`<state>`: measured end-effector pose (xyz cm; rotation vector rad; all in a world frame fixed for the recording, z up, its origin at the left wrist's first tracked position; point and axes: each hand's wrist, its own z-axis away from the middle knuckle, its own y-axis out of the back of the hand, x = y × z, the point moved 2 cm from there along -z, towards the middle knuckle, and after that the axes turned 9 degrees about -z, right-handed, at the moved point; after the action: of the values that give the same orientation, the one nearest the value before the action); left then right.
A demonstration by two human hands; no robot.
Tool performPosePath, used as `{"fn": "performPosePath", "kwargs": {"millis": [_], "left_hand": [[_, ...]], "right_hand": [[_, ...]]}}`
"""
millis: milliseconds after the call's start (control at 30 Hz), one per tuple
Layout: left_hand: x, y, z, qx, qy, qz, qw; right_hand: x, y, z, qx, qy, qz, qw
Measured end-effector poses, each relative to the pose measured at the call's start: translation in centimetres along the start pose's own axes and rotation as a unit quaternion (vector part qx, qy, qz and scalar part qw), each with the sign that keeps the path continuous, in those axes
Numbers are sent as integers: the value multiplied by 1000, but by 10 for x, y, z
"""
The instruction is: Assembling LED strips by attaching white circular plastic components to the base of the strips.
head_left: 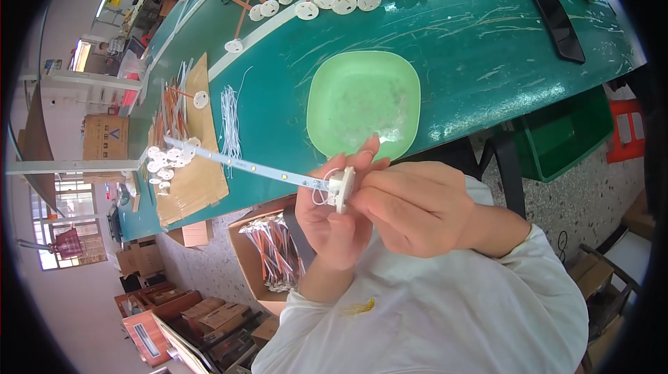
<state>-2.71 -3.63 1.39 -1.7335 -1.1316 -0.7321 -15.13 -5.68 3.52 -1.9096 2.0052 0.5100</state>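
My left hand holds a white round end cap between its thumb and fingers. From the cap an LED strip reaches up and to the left, with small yellowish chips along it. A thin white wire loops beside the cap. My right hand is closed, its fingertips pinched against the cap's flat right face. Whatever lies between those fingertips is hidden. Just beyond both hands, a light green square dish rests on the green table, with small clear bits in it.
Many capped strips lie at the table's far side. On the left, cardboard bears more strips, beside a bundle of white wires. A phone lies at right. Below stand a strip-filled box and a green crate.
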Motion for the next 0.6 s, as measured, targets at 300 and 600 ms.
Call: {"fn": "performPosePath", "kwargs": {"millis": [300, 600], "left_hand": [[39, 45, -35, 17, 96, -269, 958], [167, 304, -142, 86, 12, -891, 446]], "right_hand": [[18, 11, -24, -90, -44, -54, 993], [70, 75, -16, -14, -187, 154, 970]]}}
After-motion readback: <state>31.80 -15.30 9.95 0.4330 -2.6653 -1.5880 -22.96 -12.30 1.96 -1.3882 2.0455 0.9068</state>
